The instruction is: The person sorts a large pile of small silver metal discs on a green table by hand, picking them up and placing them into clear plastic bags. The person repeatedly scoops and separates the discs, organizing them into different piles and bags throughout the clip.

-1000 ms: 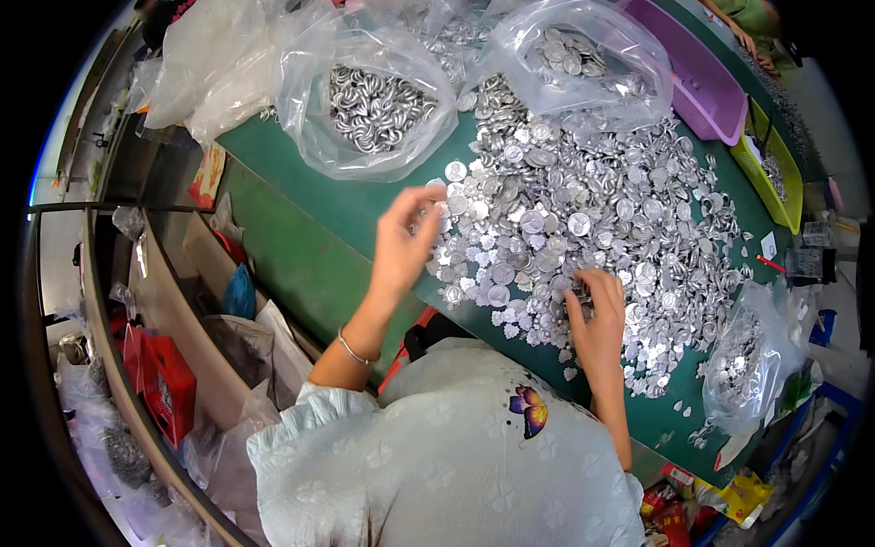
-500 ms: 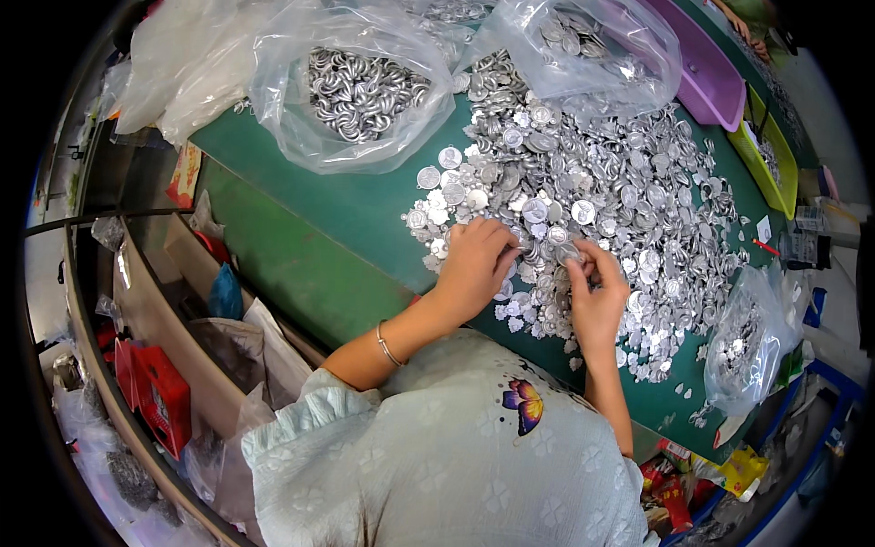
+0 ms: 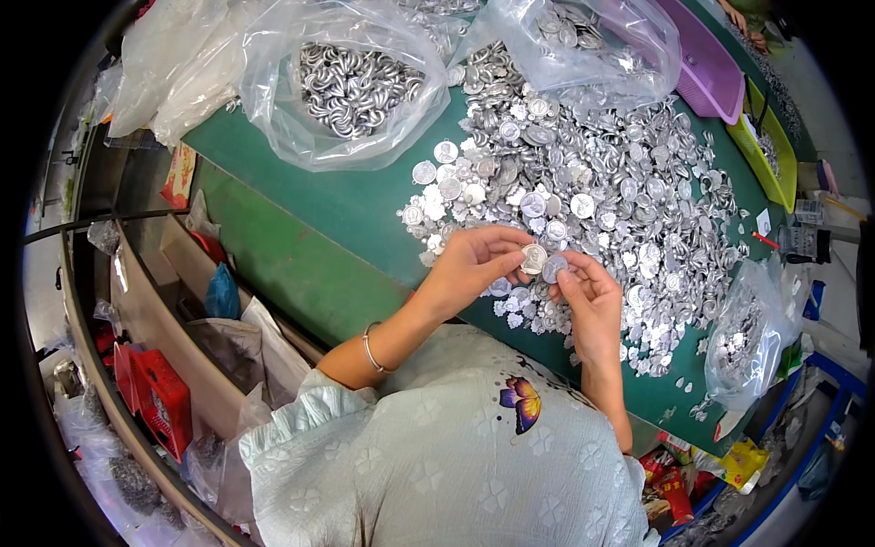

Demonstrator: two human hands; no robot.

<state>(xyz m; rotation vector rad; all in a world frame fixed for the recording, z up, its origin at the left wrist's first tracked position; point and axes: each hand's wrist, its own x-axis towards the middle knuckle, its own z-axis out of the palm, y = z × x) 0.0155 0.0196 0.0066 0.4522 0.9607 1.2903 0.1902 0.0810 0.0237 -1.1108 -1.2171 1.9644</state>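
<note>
Left hand point(image 3: 469, 269), pinching pale disc point(image 3: 534, 259), came beside right hand point(image 3: 594, 294), pinching grey disc point(image 3: 554, 267), near front edge of table point(image 3: 365, 223); both are occupied.

Green table point(image 3: 319, 205): heaped silver pieces point(image 3: 620, 201), clear bags point(image 3: 273, 128).

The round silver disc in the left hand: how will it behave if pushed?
The disc is probably stiff, showing no bend in the left hand. Lying down, its flat shape should slide; on edge, its round outline might roll.
</note>
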